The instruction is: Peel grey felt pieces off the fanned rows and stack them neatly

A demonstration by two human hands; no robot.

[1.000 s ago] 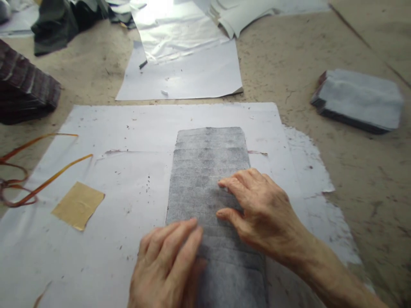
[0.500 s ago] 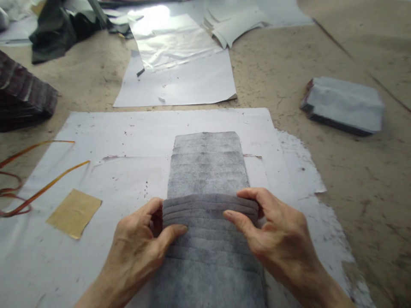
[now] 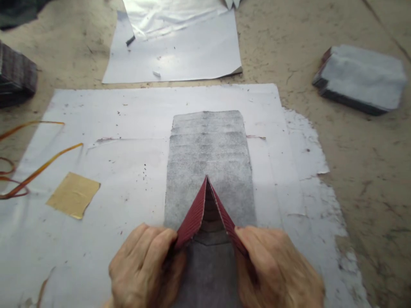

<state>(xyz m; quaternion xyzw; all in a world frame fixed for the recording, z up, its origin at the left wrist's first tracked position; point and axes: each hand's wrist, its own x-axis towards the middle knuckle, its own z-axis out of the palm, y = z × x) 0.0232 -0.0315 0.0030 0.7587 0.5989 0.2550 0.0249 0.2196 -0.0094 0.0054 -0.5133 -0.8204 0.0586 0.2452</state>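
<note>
A long grey pleated piece lies on white paper in front of me. Its near part is lifted and folded into a peak, showing a dark red ribbed side. My left hand is closed on the left edge of the folded part. On the right edge, my right hand grips the same piece, fingers on top. Both thumbs are mostly hidden beneath the material. Between the hands, the grey inside of the fold shows.
White paper covers the work surface. A tan square and orange strips lie at left. A dark stack is at far left, a grey-topped stack at right. Clear film lies on another sheet behind.
Both hands have turned over, and the near part of the grey piece is now bent up into a peak with its red side showing. The view has tilted downward.
</note>
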